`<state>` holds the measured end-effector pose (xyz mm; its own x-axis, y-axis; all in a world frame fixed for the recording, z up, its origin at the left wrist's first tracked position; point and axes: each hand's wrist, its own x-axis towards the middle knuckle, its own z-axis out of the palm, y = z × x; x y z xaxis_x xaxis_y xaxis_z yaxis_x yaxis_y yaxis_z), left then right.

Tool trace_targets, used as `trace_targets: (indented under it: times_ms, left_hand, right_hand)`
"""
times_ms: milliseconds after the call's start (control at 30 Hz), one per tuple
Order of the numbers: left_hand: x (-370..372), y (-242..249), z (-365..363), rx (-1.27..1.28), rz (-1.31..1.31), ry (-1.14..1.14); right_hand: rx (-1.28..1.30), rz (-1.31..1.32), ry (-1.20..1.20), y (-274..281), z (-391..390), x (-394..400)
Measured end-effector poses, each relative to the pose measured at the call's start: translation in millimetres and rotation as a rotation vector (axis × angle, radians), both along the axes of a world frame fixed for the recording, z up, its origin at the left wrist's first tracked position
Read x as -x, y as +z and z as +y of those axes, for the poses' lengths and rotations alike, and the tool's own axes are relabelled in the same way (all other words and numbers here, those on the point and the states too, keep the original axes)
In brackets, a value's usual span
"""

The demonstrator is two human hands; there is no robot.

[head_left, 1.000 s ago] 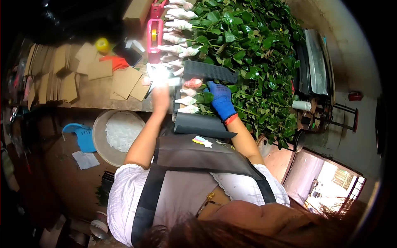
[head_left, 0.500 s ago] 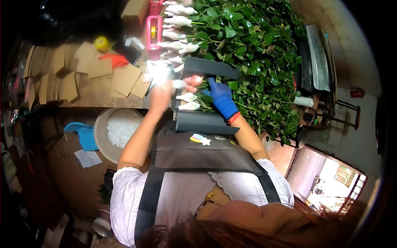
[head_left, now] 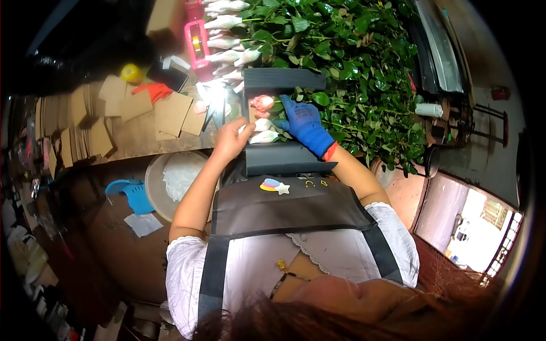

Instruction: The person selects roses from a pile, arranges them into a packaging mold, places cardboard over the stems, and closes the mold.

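Observation:
My bare left hand (head_left: pixel 232 139) is closed, with its fingertips pinched just left of the white-netted rosebuds (head_left: pixel 263 136); what lies inside the pinch is hidden. A blue glove with a red cuff covers my right hand (head_left: pixel 306 124), whose fingers bend around stems just behind a pink rose (head_left: pixel 263 103); leaves and the glove hide part of this grip. Both the pink rose and the netted buds lie with heads to the left, between two black corrugated boards, the far one (head_left: pixel 284 80) and the near one (head_left: pixel 287 159).
Leafy rose stems (head_left: pixel 358 74) pile up on the right, with more netted heads (head_left: pixel 224 42) along their left side. A pink tape dispenser (head_left: pixel 197 51), cardboard pieces (head_left: pixel 173 113) and a yellow apple-like object (head_left: pixel 131 73) are on the table. Below stands a bucket (head_left: pixel 152 184) of white material.
My left hand has drawn back from the bright spot towards my body, near the netted buds. The gloved right hand stays by the pink rose. The whole view has shifted slightly.

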<state>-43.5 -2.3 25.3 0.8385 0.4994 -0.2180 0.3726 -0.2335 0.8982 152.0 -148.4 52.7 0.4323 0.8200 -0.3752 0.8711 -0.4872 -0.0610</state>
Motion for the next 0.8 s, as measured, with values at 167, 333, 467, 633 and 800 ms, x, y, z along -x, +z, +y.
trace_targets:
  times_ms: [167,333,467,633,800]
  left_hand:
    - [17.9,-25.8,10.3,0.173,-0.081,0.212]
    - [45.9,-2.7,37.2,0.05,-0.144,0.152]
    - [27.5,16.1,18.8,-0.015,0.143,-0.027]
    - [-0.8,-1.0,19.3,-0.023,0.241,-0.365]
    - [0.4,3.5,7.4,0.235,0.06,-0.22]
  right_hand:
    - [-0.022,-0.011,-0.036,1.9,-2.4,-2.1]
    - [-0.172,0.137,-0.075,33.8,-20.4,-8.2]
    - [-0.227,0.342,0.153,63.6,-18.6,-9.4]
    - [0.303,0.22,0.445,53.7,16.2,4.2]
    - [0.32,0.235,0.42,39.9,20.3,6.1]
